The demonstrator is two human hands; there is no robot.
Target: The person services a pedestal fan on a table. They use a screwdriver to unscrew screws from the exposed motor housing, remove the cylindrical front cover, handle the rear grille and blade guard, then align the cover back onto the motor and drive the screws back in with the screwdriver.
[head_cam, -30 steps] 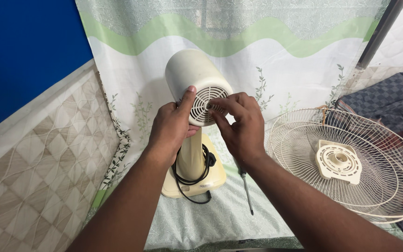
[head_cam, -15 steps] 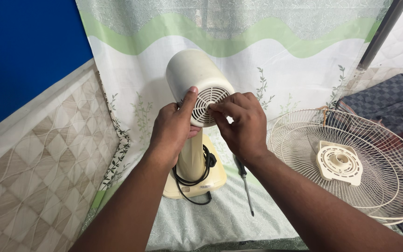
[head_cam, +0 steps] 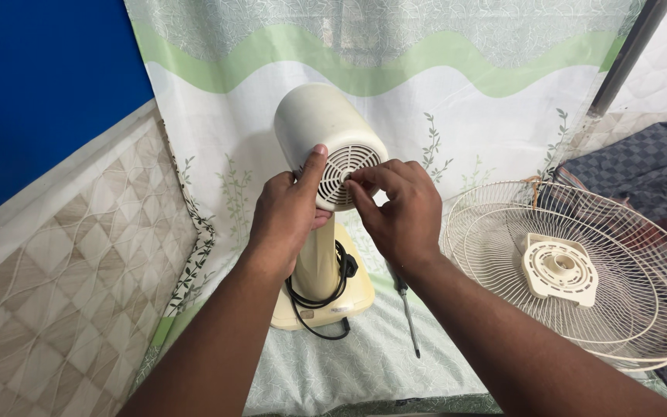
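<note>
Gripping cream fan motor housing (head_cam: pixel 326 131), both hands, left hand (head_cam: pixel 287 220), right hand (head_cam: pixel 399 216)

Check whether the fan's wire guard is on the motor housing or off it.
Off. The wire guard lies flat on the cloth, right of the fan; both hands hold the bare motor housing.

wall (head_cam: pixel 40 85): blue | curtain (head_cam: pixel 395 93): white-green, leafy | floor (head_cam: pixel 55 293): patterned tiles

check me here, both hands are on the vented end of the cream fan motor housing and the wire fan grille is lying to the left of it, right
Not quite. The wire fan grille lies to the right of the fan motor housing, not the left, as the head view shows. The rest holds: the left hand and the right hand are both at its vented end.
</note>
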